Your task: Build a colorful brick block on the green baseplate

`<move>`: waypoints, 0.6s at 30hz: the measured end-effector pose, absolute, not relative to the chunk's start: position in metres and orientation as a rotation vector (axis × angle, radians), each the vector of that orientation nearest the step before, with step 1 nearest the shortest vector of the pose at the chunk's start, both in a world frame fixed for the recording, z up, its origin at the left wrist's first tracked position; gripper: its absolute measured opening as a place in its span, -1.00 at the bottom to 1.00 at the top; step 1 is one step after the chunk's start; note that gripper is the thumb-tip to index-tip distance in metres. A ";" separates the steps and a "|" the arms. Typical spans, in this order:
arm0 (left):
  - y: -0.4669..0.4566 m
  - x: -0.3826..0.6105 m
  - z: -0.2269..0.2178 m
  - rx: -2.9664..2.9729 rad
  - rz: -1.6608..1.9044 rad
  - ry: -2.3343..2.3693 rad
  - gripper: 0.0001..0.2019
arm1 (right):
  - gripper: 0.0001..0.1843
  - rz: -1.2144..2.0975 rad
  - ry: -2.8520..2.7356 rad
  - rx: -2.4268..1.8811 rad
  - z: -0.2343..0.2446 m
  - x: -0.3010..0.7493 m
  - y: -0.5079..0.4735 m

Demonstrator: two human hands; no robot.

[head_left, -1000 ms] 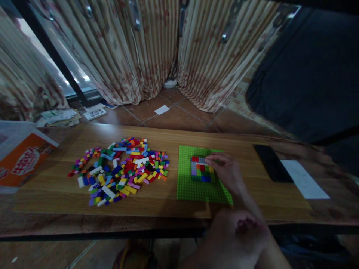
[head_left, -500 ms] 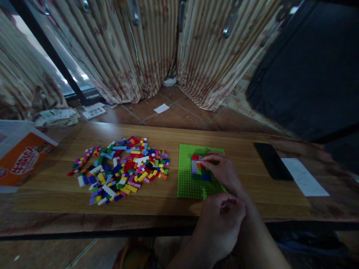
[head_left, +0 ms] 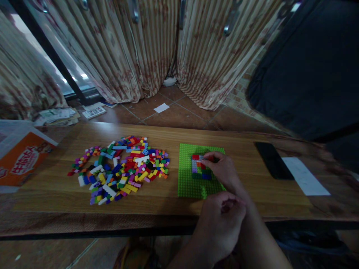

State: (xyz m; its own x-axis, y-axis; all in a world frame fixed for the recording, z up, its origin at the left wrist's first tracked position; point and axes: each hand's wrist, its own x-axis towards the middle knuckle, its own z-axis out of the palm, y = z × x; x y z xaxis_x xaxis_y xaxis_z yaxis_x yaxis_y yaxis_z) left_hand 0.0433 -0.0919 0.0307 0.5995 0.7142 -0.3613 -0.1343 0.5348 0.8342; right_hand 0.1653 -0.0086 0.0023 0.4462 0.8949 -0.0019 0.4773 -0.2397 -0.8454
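While bricks (head_left: 116, 169) lie left of the plate (head_left: 185, 186), a patch (head_left: 199, 167) part-covers it; right hand (head_left: 223, 168) half-closed, left hand (head_left: 220, 220) curled, contents unclear.

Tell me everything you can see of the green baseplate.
The green baseplate is a thin, four-sided, studded sheet that looks like plastic. It lies flat on the wooden tabletop, to the right of the loose bricks. A low patch of multicoloured bricks sits near its middle. The right hand is at that patch, hiding part of the plate; the left hand overlaps its near edge in view, contact unclear.
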 end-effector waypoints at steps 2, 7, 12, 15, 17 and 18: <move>-0.091 0.043 0.033 0.854 0.578 0.770 -0.86 | -0.83 0.657 -1.138 -1.886 0.005 0.164 -0.008; -0.088 0.041 0.038 0.869 0.579 0.774 -0.90 | -0.83 0.649 -1.130 -1.914 0.006 0.163 -0.008; -0.087 0.041 0.040 0.875 0.538 0.809 -0.88 | -0.82 0.637 -1.154 -1.909 0.002 0.164 -0.008; -0.087 0.042 0.037 0.883 0.546 0.803 -0.88 | -0.80 0.624 -1.170 -1.861 0.001 0.166 -0.010; -0.086 0.042 0.037 0.879 0.546 0.802 -0.88 | -0.77 0.657 -1.152 -1.832 0.002 0.168 -0.011; -0.085 0.042 0.037 0.867 0.546 0.801 -0.89 | -0.74 0.675 -1.117 -1.813 0.003 0.169 -0.011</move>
State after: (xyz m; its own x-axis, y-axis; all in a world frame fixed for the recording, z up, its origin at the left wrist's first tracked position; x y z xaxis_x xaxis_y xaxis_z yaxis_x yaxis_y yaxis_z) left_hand 0.0420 -0.0850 0.0371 0.5930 0.7055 -0.3882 -0.1036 0.5450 0.8320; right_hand 0.1693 -0.0114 0.0031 0.4482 0.8939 -0.0022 0.4174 -0.2115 -0.8838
